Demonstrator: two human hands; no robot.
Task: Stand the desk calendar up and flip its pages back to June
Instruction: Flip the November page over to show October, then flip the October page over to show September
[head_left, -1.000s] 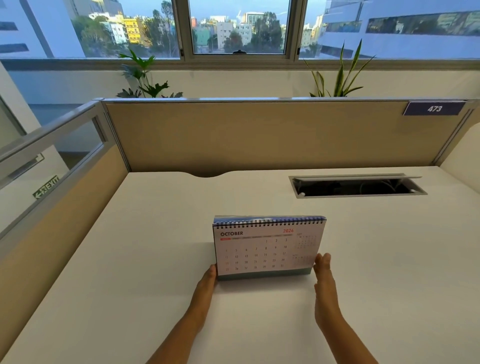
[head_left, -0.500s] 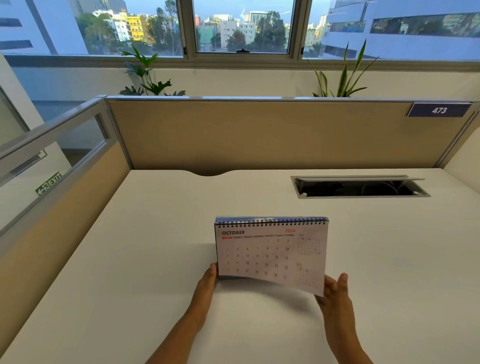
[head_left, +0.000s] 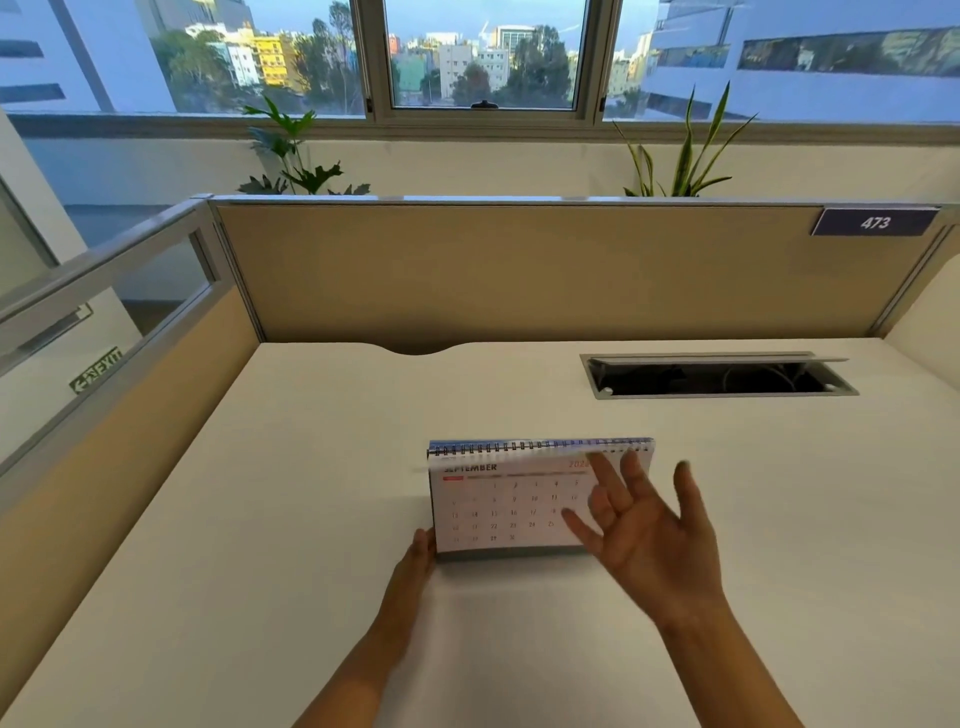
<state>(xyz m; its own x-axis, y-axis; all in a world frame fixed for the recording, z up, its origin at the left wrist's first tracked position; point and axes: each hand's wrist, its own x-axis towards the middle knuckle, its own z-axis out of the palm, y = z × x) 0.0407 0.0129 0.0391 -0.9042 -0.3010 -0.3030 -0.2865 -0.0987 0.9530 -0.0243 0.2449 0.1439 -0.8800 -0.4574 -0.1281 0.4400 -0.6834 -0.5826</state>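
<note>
Desk (head_left: 260, 519) is white, with beige partition walls around it. Left hand (head_left: 415, 558) touches the lower left corner of the calendar (head_left: 498, 504); whether its fingers grip I cannot tell. The calendar stands upright in the middle of the desk, showing SEPTEMBER. Right hand (head_left: 644, 540) is raised before its right side, palm up, fingers (head_left: 631, 475) spread apart, holding nothing.

calendar (head_left: 511, 501) on desk (head_left: 311, 493); cable box (head_left: 717, 375) behind, seemingly right
</note>
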